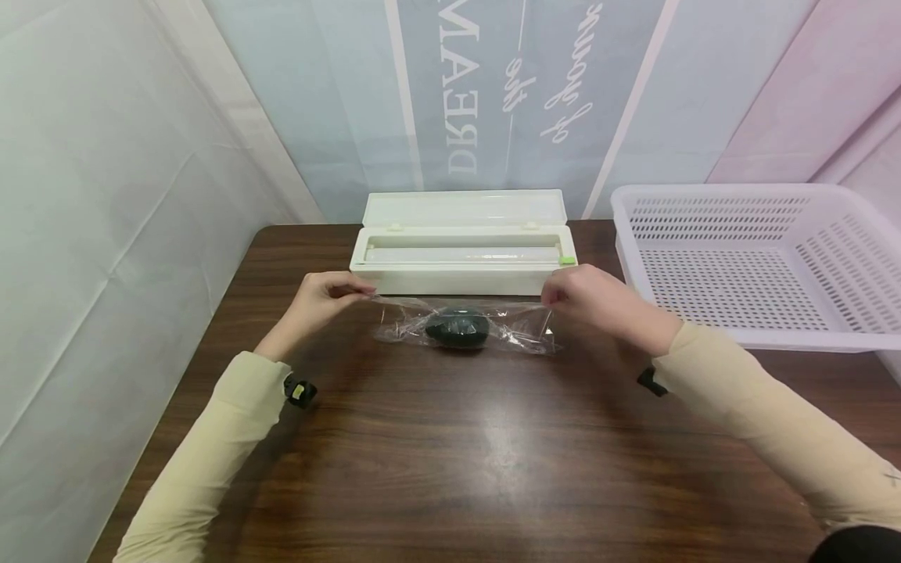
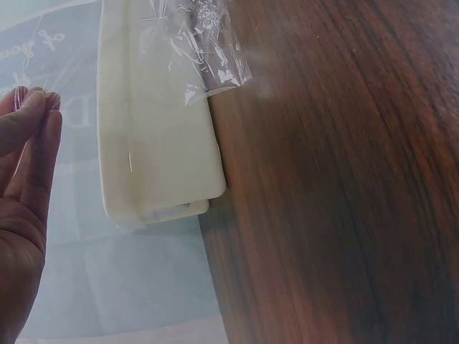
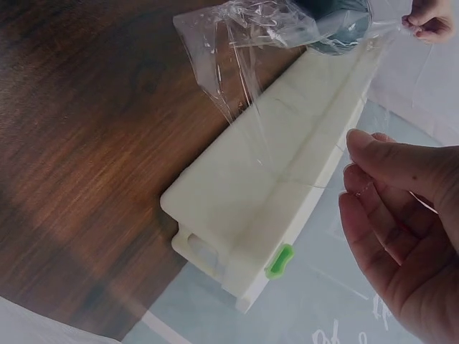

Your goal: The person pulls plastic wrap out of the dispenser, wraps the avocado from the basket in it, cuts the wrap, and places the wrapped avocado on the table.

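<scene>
A dark green, oval, avocado-like object (image 1: 459, 328) lies wrapped in clear cling film (image 1: 524, 335) in the middle of the head view. My left hand (image 1: 331, 295) pinches the film's far left corner between thumb and fingertips; the left wrist view also shows these fingers (image 2: 44, 104) together on it. At the opposite corner, my right hand (image 1: 598, 301) holds the film with curled fingers. The sheet spans between both hands, its near edge hanging loose. Just behind stands a white cling film dispenser (image 1: 461, 281), lid up, with a roll inside and a green slider (image 1: 566, 260).
A white perforated plastic basket (image 1: 633, 274) stands at the right rear of the dark wooden table (image 1: 422, 469). Printed cloth (image 1: 338, 117) hangs behind the table, and a pale sheet (image 1: 105, 234) hangs along the left side.
</scene>
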`<state>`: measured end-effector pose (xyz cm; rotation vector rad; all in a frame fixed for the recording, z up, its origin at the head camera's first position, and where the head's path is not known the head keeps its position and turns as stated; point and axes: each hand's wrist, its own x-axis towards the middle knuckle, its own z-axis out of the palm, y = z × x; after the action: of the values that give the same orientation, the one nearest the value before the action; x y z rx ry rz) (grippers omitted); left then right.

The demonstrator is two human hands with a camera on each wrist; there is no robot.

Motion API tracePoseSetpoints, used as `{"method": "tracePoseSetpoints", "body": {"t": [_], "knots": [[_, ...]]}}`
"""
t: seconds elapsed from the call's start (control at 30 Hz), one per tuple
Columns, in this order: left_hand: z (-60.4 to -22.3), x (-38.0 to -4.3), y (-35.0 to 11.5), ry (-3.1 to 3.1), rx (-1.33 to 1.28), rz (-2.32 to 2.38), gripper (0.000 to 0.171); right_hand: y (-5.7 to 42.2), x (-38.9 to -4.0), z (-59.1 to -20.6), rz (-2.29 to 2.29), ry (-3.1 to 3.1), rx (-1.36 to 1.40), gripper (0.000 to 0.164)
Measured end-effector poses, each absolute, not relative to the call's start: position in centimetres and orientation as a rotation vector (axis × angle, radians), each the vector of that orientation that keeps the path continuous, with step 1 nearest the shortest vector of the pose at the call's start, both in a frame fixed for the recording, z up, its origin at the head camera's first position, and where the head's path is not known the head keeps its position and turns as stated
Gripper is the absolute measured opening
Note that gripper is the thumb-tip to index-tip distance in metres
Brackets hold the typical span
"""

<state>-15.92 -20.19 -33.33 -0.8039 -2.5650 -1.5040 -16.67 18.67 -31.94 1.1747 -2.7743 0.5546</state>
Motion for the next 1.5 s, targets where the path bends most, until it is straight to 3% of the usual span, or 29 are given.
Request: {"method": "tracePoseSetpoints", "body": {"t": [0.43, 0.77, 1.5], "knots": [[-33.6, -14.5, -20.7, -2.571, -1.027, -1.353, 0.016, 19.0, -14.8, -32.9, 0.513, -2.799, 1.218, 0.017], [-36.7, -15.9, -22.2, -2.522, -1.257, -1.221, 0.027, 19.1, -14.2, -34.2, 0.503, -2.683, 1.448, 0.018], [-37.9, -16.9, -20.2, -2.772, -1.259, -0.673, 0.025, 18.2, -14.6, -37.2, 0.509, -2.644, 1.600, 0.026]]}}
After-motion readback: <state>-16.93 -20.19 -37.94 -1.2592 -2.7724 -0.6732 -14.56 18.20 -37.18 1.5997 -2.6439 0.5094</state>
